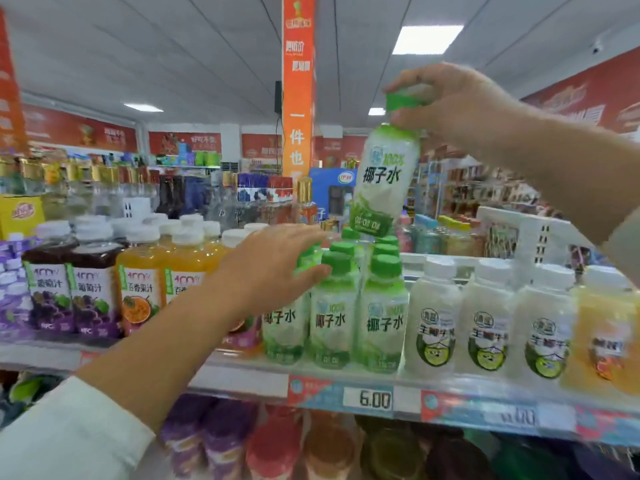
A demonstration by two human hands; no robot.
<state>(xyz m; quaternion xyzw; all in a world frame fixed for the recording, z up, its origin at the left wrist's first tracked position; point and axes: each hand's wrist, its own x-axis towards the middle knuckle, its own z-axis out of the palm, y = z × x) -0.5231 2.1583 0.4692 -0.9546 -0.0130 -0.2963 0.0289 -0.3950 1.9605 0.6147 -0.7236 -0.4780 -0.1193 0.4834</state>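
In a supermarket aisle, the right hand (450,102) pinches a coconut water bottle (384,181) by its green cap, tilted above the shelf (242,375). The left hand (273,265), fingers straight, touches the shelved bottles (332,317) behind a 6.00 price tag (369,398).

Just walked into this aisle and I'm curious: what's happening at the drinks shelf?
A person is handling coconut water. The right hand holds one bottle by its green cap, lifted above the shelf. The left hand, fingers straight, reaches to the green-capped bottles standing there.
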